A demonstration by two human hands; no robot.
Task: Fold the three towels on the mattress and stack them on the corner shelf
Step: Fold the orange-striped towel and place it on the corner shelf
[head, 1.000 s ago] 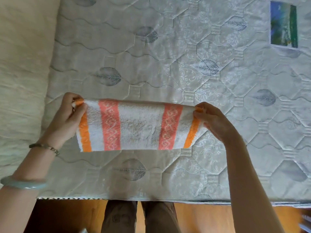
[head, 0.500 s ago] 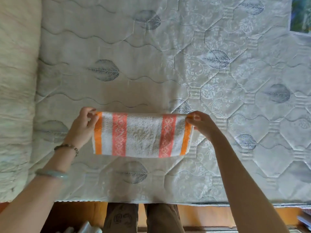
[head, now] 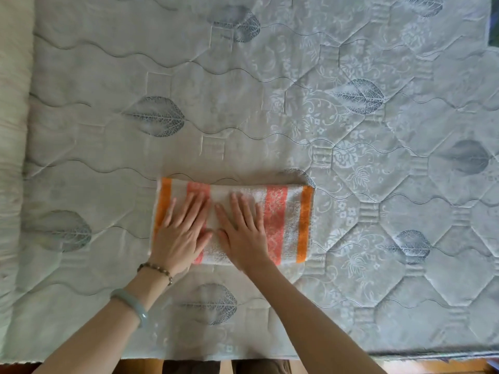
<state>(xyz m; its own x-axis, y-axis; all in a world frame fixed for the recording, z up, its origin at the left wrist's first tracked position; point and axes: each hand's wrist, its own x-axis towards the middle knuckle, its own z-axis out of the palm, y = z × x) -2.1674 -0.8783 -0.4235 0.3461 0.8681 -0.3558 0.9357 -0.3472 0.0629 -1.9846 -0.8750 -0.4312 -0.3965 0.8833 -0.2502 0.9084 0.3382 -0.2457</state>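
A folded white towel [head: 286, 222] with orange and coral stripes lies flat on the quilted mattress [head: 243, 109], near its front edge. My left hand [head: 181, 233] rests palm down on the towel's left half, fingers spread. Beside it, my right hand [head: 243, 233] presses flat on the towel's middle, fingers apart. Neither hand grips anything. No other towel and no shelf are in view.
The pale mattress with grey leaf prints fills the view. A ribbed cream fabric surface [head: 12, 157] runs along the left side. The mattress front edge [head: 405, 353] meets a wooden floor, where my legs [head: 229, 367] stand.
Both hands let go of the towel's end corners and now lie flat on top of it. The towel has come down flat on the mattress.
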